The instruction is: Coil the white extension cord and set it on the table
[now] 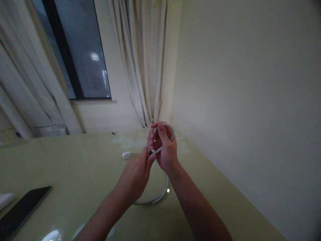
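The light-grey, round-section flexible cable [173, 133] is between my two hands, above the pale yellow-green, smooth tabletop [75, 164]. My right hand [167, 150] is partly closed: the thumb presses a small loop of cable against the curled fingers. My left hand [135, 172] is closed in a pinch at the near-left end of that loop. A slack curve of cable hangs or lies nearer, below my hands; which, I cannot tell. A small white rounded connector [126, 155] sits just left of my hands.

Handling: I judge the cable light, moderately springy and not slippery; a released loop would probably open. Hold it by the jacket, with the thumb over the crossing. Avoid gripping or sharply bending it at the connector, likely its most fragile point.
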